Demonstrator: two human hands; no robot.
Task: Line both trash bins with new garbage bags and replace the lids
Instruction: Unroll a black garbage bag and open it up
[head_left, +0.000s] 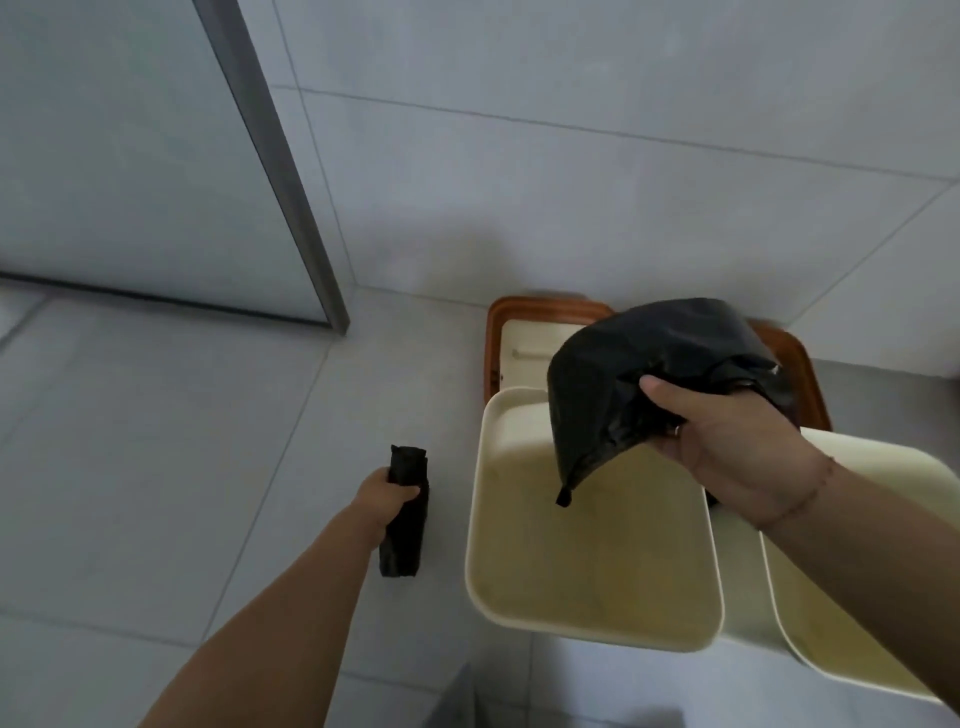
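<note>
Right hand (727, 447), nearest the lens, is clamped on a loose black garbage bag (644, 374) held above the left cream bin (483, 519), whose mouth stands open and unlined. Beside it, touching or nearly so, sits the right cream bin (883, 467), also unlined. Two brown-rimmed lids (498, 332) lean against the tiled wall (571, 182) behind. Left hand (387, 491) grips a folded bundle of black bags (402, 525) over the floor (156, 441).

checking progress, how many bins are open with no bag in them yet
2: one cream bin in the centre, below the right hand's loose bag, and a second bin beside it at the right edge, partly cut off.
</note>
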